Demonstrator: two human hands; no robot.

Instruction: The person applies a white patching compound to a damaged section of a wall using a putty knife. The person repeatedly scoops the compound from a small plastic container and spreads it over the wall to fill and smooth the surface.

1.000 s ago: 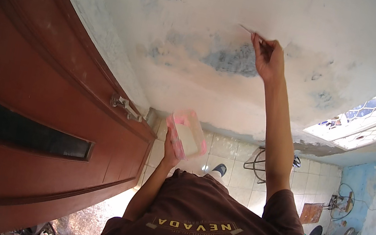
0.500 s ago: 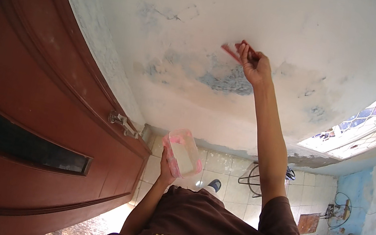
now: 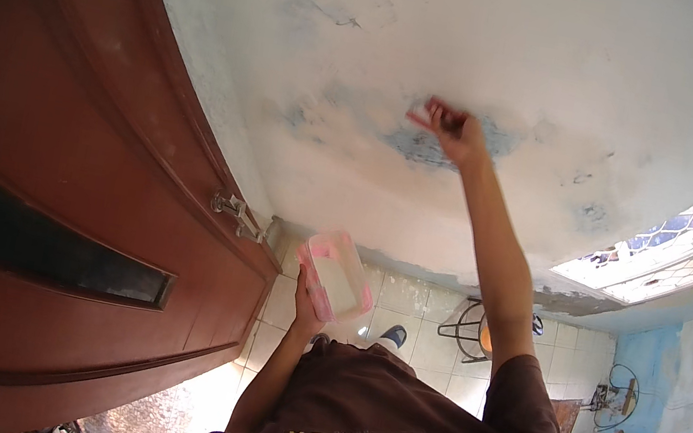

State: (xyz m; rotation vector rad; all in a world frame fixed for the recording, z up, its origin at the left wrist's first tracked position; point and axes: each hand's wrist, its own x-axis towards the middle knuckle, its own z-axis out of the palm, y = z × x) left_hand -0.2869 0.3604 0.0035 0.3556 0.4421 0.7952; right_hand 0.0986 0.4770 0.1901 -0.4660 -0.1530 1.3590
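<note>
My left hand (image 3: 307, 304) grips the side of a translucent rectangular plastic tub (image 3: 361, 294) with pinkish smears, low in front of my body. A pale, whitish paste (image 3: 334, 281) lies inside it. My right arm is raised to the whitish wall (image 3: 524, 53), and my right hand (image 3: 459, 137) is closed round a red, flat-edged putty scraper (image 3: 419, 119). The scraper is against or very near the wall, blurred by motion, over a bluish-grey rough patch (image 3: 422, 147). My fingers hide part of it.
A reddish-brown door (image 3: 94, 126) with a metal handle (image 3: 239, 215) stands at the left. At the right is a window with a white mesh grille (image 3: 676, 238). A round-framed metal stool (image 3: 464, 330) stands on the tiled floor (image 3: 402, 293); a cable (image 3: 634, 402) hangs by the blue wall.
My right hand has moved slightly down and left along the wall with the scraper, now beside the bluish patch. My left hand still holds the tub in nearly the same place.
</note>
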